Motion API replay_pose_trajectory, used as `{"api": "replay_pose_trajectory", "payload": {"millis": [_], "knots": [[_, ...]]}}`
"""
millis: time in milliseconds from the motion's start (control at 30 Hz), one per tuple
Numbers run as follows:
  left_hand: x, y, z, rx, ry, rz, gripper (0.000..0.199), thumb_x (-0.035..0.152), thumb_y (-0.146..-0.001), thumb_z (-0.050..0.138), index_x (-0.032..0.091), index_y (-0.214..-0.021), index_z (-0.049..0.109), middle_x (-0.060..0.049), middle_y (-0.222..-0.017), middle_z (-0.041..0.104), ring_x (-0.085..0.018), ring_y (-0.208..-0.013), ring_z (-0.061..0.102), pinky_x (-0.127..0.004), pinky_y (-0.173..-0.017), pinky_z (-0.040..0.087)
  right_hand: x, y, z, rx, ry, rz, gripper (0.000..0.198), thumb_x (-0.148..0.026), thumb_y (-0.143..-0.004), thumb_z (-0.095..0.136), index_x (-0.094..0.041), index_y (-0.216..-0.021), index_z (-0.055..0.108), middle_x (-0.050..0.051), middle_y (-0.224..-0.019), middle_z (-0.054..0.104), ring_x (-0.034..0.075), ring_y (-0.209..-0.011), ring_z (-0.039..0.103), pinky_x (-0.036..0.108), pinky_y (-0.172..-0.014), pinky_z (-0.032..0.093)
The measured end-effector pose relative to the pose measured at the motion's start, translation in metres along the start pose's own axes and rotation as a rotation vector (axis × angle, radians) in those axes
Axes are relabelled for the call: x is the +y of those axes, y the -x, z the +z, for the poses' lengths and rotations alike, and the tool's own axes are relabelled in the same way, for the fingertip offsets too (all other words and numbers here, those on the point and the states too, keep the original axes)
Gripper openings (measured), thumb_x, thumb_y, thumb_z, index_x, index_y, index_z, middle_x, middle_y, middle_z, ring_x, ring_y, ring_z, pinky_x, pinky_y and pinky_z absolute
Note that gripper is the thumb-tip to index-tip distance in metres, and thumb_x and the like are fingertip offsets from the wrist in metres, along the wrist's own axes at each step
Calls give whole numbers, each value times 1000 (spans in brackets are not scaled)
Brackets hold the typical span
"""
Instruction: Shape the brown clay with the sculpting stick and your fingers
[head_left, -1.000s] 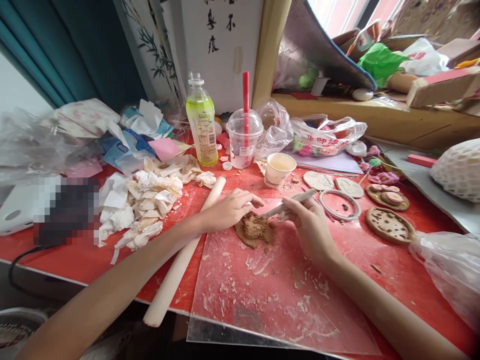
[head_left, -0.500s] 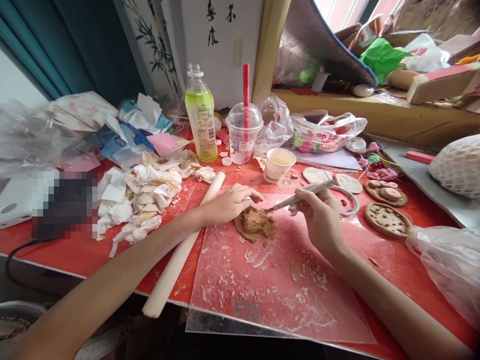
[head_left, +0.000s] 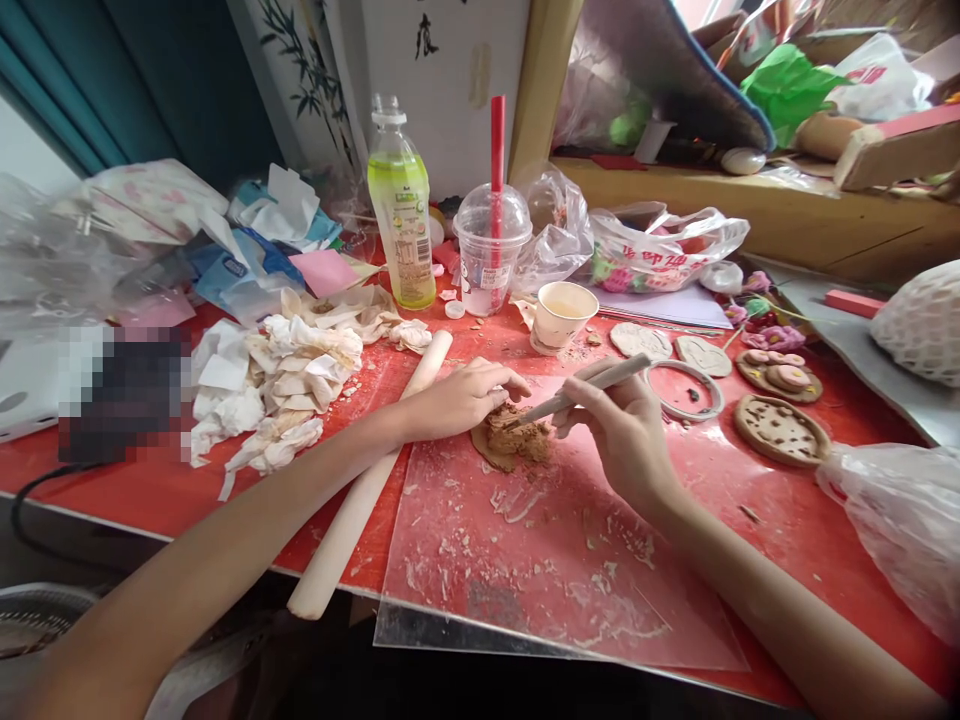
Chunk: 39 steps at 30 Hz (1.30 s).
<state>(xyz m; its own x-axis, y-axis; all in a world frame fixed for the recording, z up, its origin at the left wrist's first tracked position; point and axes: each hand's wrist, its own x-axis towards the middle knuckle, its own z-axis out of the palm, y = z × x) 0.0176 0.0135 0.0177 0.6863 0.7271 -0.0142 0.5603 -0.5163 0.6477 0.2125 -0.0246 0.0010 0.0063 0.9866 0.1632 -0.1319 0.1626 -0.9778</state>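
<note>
A lump of brown clay (head_left: pixel 517 440) with a rough, scored top lies on a clear plastic sheet (head_left: pixel 540 570). My left hand (head_left: pixel 469 398) rests at its upper left edge, fingers bent and apart; some fingertips are hidden, and the others reach over the clay. In my right hand (head_left: pixel 626 430) is a grey stick-shaped modelling tool (head_left: pixel 592 388), gripped like a pen. The tool's tip touches the top of the clay. A pale rolling pin (head_left: pixel 367 490) lies slantwise beneath my left forearm.
Crumpled tissues (head_left: pixel 285 390) are heaped on the left. Behind the clay stand a green drink bottle (head_left: pixel 401 220), a lidded plastic cup (head_left: pixel 487 260) and a paper cup (head_left: pixel 562 315). A ring (head_left: pixel 684 412) and decorated clay discs (head_left: pixel 780 430) lie on the right, near a plastic bag (head_left: pixel 900 520).
The modelling tool's tip has moved left and inward over the clay, my right hand shifting left with it. My left hand stays by the clay. The whole view has tilted slightly down.
</note>
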Motion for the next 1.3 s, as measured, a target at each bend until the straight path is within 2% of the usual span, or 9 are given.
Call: {"api": "replay_pose_trajectory", "payload": {"millis": [67,233,433,600,767,967,1033,1167,1300], "knots": [[1,0,0,4,8,-8,28,17,-90,35,19,-110,55,-3,-117,57,-15,-116,44,-31,-103,30,1,0,-1,-2,30,-6,11,-25,-78,63,-19,-73,55,-2,-63,59,11,-52,58,27,-50,48],[0,0,0,0,30,-34,28,18,-91,35,20,-110,55,-2,-113,58,-16,-112,46,-32,-101,33,-2,-3,-6,147,15,-77,12,-20,-76,62,-19,-68,52,-3,-57,53,9,-46,51,22,-39,40],[0,0,0,5,31,-18,29,18,-90,34,19,-109,55,-2,-115,57,-15,-114,45,-31,-102,31,-2,3,3,-22,50,-19,12,-27,-78,63,-20,-72,55,-2,-62,56,11,-50,55,23,-41,43],[-1,-1,0,11,33,-30,28,18,-91,36,17,-110,56,-4,-114,58,-16,-113,46,-31,-100,33,-1,-3,-7,153,35,-112,13,-17,-77,62,-19,-68,52,-4,-53,52,8,-43,48,22,-36,35],[-1,-1,0,8,27,-23,30,16,-90,35,19,-111,55,-3,-117,57,-16,-115,45,-31,-101,33,-2,4,3,-12,35,-67,11,-22,-79,62,-20,-71,55,-2,-58,56,10,-48,54,24,-41,42],[-2,0,0,3,36,-20,29,17,-90,35,17,-110,56,-4,-114,58,-16,-112,46,-32,-100,33,-1,-1,-6,112,31,-129,14,-16,-78,61,-20,-68,52,-4,-53,51,8,-43,49,22,-37,37],[-2,-1,0,8,38,-24,29,18,-90,35,18,-110,56,-4,-114,57,-16,-112,46,-32,-99,34,-2,0,-4,86,-15,-125,13,-16,-79,60,-20,-70,53,-4,-55,52,8,-44,50,22,-38,38],[-2,-1,0,2,24,-26,29,18,-91,35,18,-111,55,-4,-116,57,-16,-114,45,-32,-100,33,0,3,1,-97,57,-179,10,-21,-80,62,-19,-71,58,-1,-65,57,11,-51,58,26,-44,48],[-1,-1,-1,6,14,-28,29,16,-90,36,18,-112,55,-3,-117,57,-15,-114,45,-31,-101,32,3,-5,-9,-27,95,-243,12,-20,-78,64,-18,-69,58,-2,-62,54,11,-48,58,25,-40,46]]}}
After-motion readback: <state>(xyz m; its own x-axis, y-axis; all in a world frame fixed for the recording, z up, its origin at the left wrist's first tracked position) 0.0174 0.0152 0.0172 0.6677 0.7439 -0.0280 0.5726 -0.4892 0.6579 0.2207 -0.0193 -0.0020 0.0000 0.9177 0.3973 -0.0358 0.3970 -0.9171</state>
